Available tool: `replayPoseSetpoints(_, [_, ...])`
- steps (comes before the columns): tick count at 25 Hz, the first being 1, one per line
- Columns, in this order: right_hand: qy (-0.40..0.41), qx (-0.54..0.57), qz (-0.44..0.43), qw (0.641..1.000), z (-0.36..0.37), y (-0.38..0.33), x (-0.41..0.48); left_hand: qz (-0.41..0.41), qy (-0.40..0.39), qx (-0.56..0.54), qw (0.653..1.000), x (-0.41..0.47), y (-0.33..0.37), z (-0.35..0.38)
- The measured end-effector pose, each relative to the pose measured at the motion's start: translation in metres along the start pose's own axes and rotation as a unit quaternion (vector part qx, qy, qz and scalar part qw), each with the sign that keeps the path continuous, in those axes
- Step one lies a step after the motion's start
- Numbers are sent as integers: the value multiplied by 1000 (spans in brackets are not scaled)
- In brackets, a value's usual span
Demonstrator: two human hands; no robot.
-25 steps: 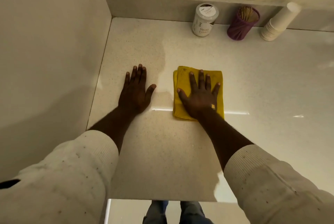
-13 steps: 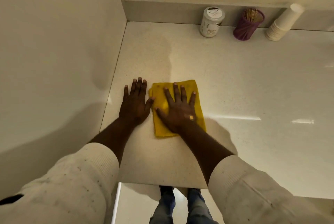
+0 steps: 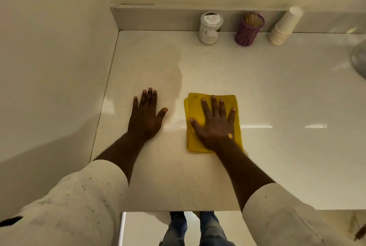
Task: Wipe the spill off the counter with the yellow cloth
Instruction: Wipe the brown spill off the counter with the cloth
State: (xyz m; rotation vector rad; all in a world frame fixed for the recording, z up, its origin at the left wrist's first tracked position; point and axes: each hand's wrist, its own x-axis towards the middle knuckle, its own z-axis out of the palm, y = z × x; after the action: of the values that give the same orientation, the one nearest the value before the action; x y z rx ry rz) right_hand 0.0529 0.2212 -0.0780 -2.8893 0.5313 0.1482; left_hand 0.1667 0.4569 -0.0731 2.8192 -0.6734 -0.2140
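1. Yellow cloth (image 3: 213, 105): folded, flat on the counter (image 3: 277, 91) near its front edge.
2. Right hand (image 3: 214, 125): fingers spread, palm pressing the cloth down, likely for wiping pressure.
3. Left hand (image 3: 145, 114): flat, empty, apparently bracing.
4. Wet streak (image 3: 175, 125): between hand and cloth.

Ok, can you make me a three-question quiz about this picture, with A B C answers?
1. Where is the cloth?
A. under the right hand
B. under the left hand
C. by the jar

2. What colour is the toothpick holder?
A. green
B. purple
C. red

3. How is the left hand?
A. in a fist
B. holding a cup
C. flat on the counter

Answers: 1 A, the right hand presses on it. 2 B, it looks purple beside the white jar. 3 C, its fingers lie spread on the bare counter.
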Motion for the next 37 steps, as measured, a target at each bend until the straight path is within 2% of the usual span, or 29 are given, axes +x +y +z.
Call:
replayPoseSetpoints(4, [-1, -5, 46, 999, -14, 35, 21, -2, 0, 1, 1000, 20, 5, -4])
replayPoseSetpoints(12, [8, 1, 56, 998, -21, 38, 86, -5, 8, -22, 1000, 40, 1, -4])
replayPoseSetpoints(23, [0, 14, 3, 1000, -13, -24, 158, -8, 11, -31, 999, 45, 1, -1])
replayPoseSetpoints(26, [-3, 19, -27, 999, -8, -58, 155, -6, 33, -70, 997, 42, 0, -3])
replayPoseSetpoints(30, [-10, 21, -95, 995, 2, -102, 125, -21, 81, -184, 979, 40, -1, -8])
replayPoseSetpoints(33, [-3, 36, -135, 990, 12, -121, 85, -52, 75, -259, 962, 41, -4, -12])
replayPoseSetpoints(37, [10, 65, -157, 985, 20, -117, 35, -69, 66, -251, 963, 39, -2, -14])
